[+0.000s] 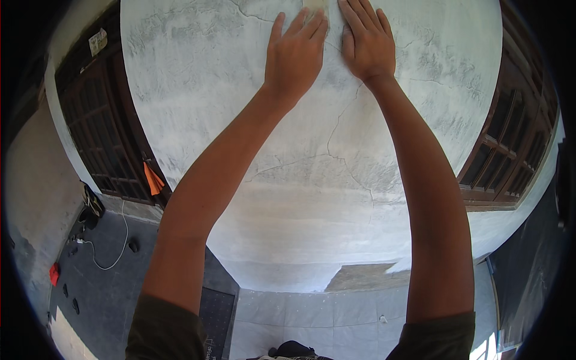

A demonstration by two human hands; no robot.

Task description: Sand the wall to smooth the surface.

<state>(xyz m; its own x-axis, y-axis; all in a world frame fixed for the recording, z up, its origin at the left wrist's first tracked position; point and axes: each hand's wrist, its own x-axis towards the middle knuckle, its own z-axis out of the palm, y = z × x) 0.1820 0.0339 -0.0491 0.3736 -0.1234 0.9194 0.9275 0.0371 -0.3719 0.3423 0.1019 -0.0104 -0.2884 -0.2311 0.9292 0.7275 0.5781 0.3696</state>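
Both arms reach up to a cracked, whitish plastered wall. Spread on the upper wall, my left hand has its fingertips over the lower part of a small beige patch or flat piece at the picture's top edge; whether it grips this cannot be told. My right hand lies just to the right, its back to the camera, fingers extended upward against the wall and holding nothing visible. Its highest fingertips reach the picture's top edge. Thin cracks run down the plaster between and below the forearms.
A brown wooden door with an orange cloth is at left, a wooden-framed window at right. Below are a tiled floor, a dark mat, a white cable and scattered footwear.
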